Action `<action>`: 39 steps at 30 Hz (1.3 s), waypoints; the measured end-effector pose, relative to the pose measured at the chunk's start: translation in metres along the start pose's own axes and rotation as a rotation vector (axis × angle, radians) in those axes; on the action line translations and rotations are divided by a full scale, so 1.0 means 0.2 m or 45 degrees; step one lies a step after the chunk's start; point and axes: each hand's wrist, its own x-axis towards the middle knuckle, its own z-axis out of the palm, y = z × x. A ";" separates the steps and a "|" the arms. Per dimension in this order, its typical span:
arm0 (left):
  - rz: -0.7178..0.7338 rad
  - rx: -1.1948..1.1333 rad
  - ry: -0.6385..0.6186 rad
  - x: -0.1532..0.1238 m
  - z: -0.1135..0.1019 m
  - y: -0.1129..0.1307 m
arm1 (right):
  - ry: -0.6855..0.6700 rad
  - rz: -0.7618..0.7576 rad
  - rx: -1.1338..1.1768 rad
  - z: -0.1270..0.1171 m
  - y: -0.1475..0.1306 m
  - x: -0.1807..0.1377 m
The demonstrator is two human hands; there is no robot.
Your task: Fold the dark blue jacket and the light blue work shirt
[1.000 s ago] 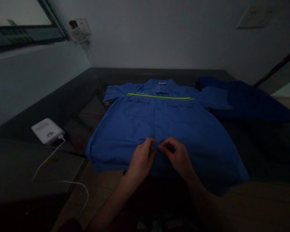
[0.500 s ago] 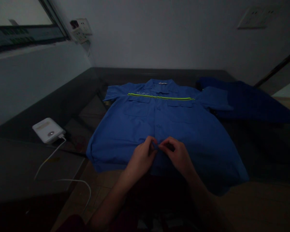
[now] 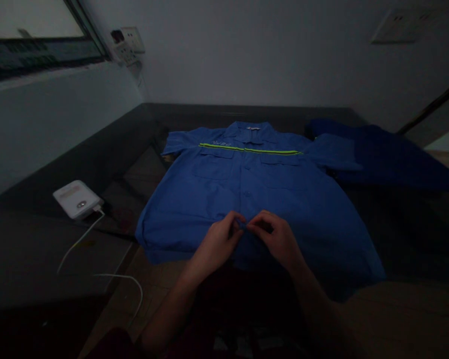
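A blue short-sleeved work shirt (image 3: 209, 194) lies face up on the dark table, its collar toward the wall and a yellow-green stripe across the chest. At the lower part of its front placket, my left hand (image 3: 222, 237) pinches the fabric between thumb and fingers. My right hand (image 3: 273, 233) is closed in a pinch on the same placket, its fingertips almost meeting those of the left. Whatever lies between the fingertips is too small and dark to make out. Buttons show on the placket above my hands.
A dark blue cloth (image 3: 385, 154) lies at the right, partly beneath the shirt's sleeve. On the left, a white power bank (image 3: 77, 199) has a white cable (image 3: 132, 279) that hangs past the table edge. Wall sockets (image 3: 130, 42) are at the back left.
Both hands keep their pinch at the same spot on the placket, with only slight finger movement. The whole view has shifted a little.
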 end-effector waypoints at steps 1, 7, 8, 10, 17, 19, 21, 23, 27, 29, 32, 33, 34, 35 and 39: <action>0.008 -0.002 0.004 0.00 0.00 0.00 | -0.009 0.008 -0.001 0.00 0.00 0.00; 0.045 0.109 0.140 0.00 0.03 -0.03 | -0.046 -0.075 -0.030 -0.01 0.02 -0.01; 0.048 0.129 0.164 0.00 0.04 -0.03 | -0.045 -0.092 -0.045 -0.01 0.02 -0.01; 0.057 0.144 0.203 0.00 0.05 -0.04 | -0.025 -0.104 -0.078 -0.02 0.03 -0.02; 0.066 0.096 0.211 0.00 0.04 -0.04 | 0.080 -0.042 -0.098 0.01 0.03 -0.02; 0.086 0.107 0.180 0.00 0.04 -0.04 | 0.089 -0.043 -0.100 0.02 0.03 -0.02; 0.096 0.120 0.156 0.00 0.03 -0.04 | 0.087 -0.044 -0.108 0.02 0.02 -0.02; 0.097 0.121 0.143 0.00 0.03 -0.04 | 0.087 -0.043 -0.116 0.02 0.02 -0.02; 0.112 0.135 0.141 0.00 0.03 -0.04 | 0.075 -0.039 -0.120 0.03 0.03 -0.02; 0.132 0.172 0.139 0.00 0.03 -0.04 | 0.061 -0.048 -0.118 0.03 0.03 -0.02; 0.191 0.216 0.126 0.00 0.01 -0.04 | -0.002 -0.080 -0.107 -0.01 0.01 -0.04; 0.216 0.223 0.130 0.00 -0.01 -0.04 | -0.012 -0.093 -0.108 -0.04 0.00 -0.04; 0.239 0.234 0.143 0.00 -0.04 -0.05 | -0.008 -0.104 -0.121 -0.08 0.00 -0.04; 0.260 0.252 0.162 0.01 -0.07 -0.05 | 0.014 -0.113 -0.147 -0.13 0.00 -0.04; 0.306 0.443 0.223 0.10 -0.28 -0.10 | 0.099 -0.123 -0.366 -0.39 0.08 0.02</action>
